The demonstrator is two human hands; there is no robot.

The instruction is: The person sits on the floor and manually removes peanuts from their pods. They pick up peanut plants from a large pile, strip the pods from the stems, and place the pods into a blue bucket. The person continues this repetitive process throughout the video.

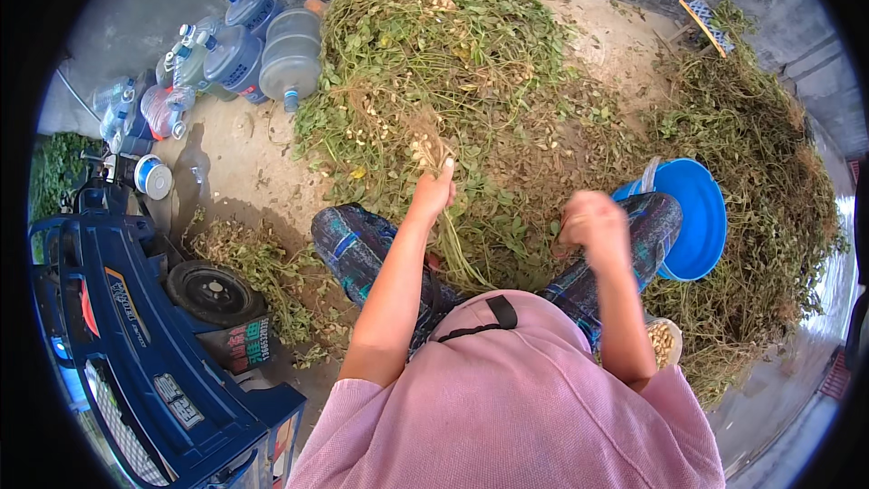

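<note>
My left hand (434, 190) is closed around a bunch of peanut plants (429, 144), its roots and pods pointing away from me and its green stems trailing down between my knees. Blurred by motion, my right hand (592, 217) is over my right knee, beside the blue plastic bucket (696, 217); whether it holds anything cannot be told. In front of me rises a large heap of pulled peanut plants (441, 34) with pale pods among the leaves. By my right elbow, partly hidden by the arm, is a container of peanuts (664, 345).
Large water bottles (292, 54) stand and lie at the upper left. A blue cargo vehicle (129, 326) with a black wheel (216, 292) is at the left. More plants (753, 217) are piled along the right, with a small stool (706, 27) at their far end.
</note>
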